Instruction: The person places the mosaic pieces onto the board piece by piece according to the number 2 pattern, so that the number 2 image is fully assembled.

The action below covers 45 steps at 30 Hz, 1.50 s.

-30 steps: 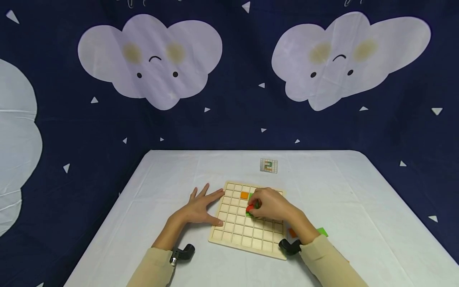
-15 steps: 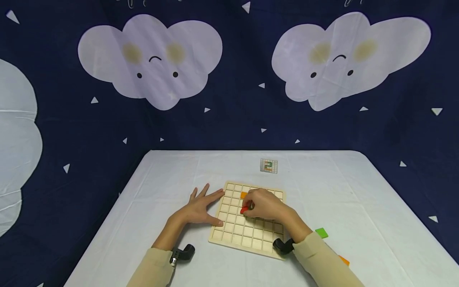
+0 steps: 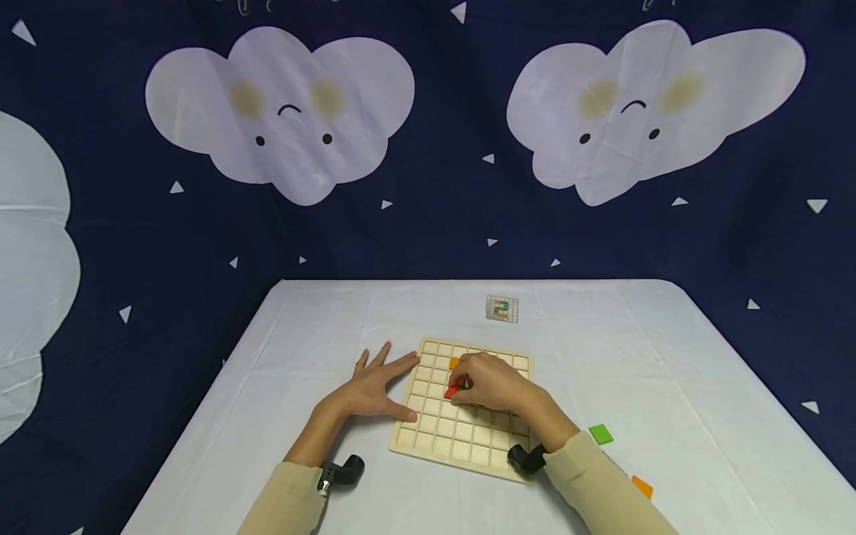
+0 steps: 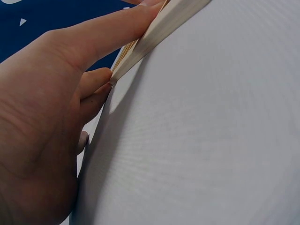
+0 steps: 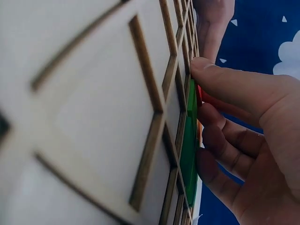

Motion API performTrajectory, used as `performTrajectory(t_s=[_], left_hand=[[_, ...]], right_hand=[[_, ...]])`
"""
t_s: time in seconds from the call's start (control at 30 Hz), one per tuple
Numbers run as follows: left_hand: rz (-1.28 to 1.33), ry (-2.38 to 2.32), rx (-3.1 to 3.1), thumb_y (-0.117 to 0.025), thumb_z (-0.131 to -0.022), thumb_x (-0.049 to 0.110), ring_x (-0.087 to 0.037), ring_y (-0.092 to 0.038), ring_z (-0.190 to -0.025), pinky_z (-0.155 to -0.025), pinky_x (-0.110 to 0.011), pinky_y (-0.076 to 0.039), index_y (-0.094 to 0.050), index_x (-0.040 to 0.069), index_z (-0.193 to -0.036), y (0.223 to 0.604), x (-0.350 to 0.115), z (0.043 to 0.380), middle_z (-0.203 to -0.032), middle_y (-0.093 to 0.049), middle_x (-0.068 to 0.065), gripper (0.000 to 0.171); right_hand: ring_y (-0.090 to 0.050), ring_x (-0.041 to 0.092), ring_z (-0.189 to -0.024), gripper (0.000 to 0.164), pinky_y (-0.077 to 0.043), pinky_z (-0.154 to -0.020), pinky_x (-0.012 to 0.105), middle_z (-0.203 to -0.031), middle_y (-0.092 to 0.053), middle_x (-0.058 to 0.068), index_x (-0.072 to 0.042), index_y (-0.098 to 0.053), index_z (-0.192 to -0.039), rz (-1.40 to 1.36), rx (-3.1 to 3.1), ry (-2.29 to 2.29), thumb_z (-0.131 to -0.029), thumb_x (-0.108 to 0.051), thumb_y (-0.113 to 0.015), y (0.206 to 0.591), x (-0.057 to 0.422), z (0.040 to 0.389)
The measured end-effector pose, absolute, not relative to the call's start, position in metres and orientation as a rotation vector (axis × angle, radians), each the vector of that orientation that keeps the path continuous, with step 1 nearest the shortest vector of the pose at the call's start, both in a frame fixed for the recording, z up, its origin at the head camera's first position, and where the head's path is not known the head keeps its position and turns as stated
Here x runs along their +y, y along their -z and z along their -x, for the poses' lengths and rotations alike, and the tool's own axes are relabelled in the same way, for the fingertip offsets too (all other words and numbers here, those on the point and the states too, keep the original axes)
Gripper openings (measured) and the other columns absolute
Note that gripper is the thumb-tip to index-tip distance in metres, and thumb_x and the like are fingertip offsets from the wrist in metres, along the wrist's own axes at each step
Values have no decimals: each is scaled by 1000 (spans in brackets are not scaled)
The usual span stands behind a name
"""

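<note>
A wooden grid board (image 3: 461, 449) lies on the white table. Pinched between my right hand's (image 3: 493, 381) thumb and fingers is a red tile (image 3: 452, 391), low over the board's upper middle cells. Green tiles (image 5: 189, 154) sit in the board under that hand in the right wrist view; the hand mostly hides them from the head view. Part of an orange tile (image 3: 454, 363) shows in a cell just beyond my fingers. My left hand (image 3: 366, 391) has its fingers spread, thumb and fingertips touching the board's left edge.
Beyond the board lies a small card (image 3: 501, 309) with a gridded "2" on it. Right of my right forearm are a loose green tile (image 3: 600, 434) and an orange tile (image 3: 642, 487). A dark blue cloth with clouds (image 3: 281, 111) hangs behind the table (image 3: 669, 357).
My right hand has shifted slightly left with the red tile, mostly in the first half second. Its forearm now covers an orange piece beside the board. The left hand stays put.
</note>
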State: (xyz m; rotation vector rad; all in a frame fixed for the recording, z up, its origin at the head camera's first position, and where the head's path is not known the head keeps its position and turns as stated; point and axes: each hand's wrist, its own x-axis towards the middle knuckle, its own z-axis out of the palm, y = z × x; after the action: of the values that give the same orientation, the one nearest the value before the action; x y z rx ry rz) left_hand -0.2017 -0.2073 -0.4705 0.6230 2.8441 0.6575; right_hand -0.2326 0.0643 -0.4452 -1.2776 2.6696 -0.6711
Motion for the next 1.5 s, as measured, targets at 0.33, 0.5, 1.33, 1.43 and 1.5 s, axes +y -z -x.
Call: performTrajectory(t_s=[0.33, 0.5, 1.33, 1.43, 1.5], left_hand=[[-633, -660, 2843, -71, -60, 77, -29, 2, -145, -110, -57, 11, -32, 29, -151, 470, -208, 202, -155, -25, 14, 110], [-627, -661, 2843, -70, -60, 77, -28, 2, -145, -110, -56, 10, -32, 30, -151, 471, -208, 202, -154, -24, 16, 109], [-607, -665, 2853, -71, -58, 77, -27, 3, -145, -110, -55, 12, -33, 29, -151, 472, -205, 202, -154, -24, 16, 111], [-605, -662, 2855, -71, -58, 77, -27, 3, -145, -110, -55, 12, -33, 29, -151, 472, -205, 202, -154, -24, 16, 111], [-598, -663, 2854, -71, -58, 77, -26, 3, -145, -110, -55, 11, -33, 29, -151, 472, -205, 202, -154, -24, 16, 111]], right_hand=[[-53, 5, -72, 22, -47, -65, 24, -86, -56, -11, -21, -74, -95, 1266, 2634, 694, -78, -34, -81, 446, 66, 234], [-54, 6, -72, 22, -47, -65, 24, -87, -56, -10, -21, -74, -95, 1276, 2638, 695, -78, -35, -80, 446, 67, 233], [-54, 6, -76, 20, -48, -66, 25, -91, -59, -13, -23, -71, -101, 1179, 2686, 800, -88, -37, -70, 443, 92, 230], [-54, 5, -76, 20, -48, -66, 25, -92, -58, -16, -24, -71, -103, 1163, 2691, 813, -88, -37, -70, 441, 96, 229], [-54, 3, -75, 19, -48, -65, 25, -91, -57, -17, -24, -71, -103, 1170, 2696, 818, -89, -36, -69, 441, 98, 228]])
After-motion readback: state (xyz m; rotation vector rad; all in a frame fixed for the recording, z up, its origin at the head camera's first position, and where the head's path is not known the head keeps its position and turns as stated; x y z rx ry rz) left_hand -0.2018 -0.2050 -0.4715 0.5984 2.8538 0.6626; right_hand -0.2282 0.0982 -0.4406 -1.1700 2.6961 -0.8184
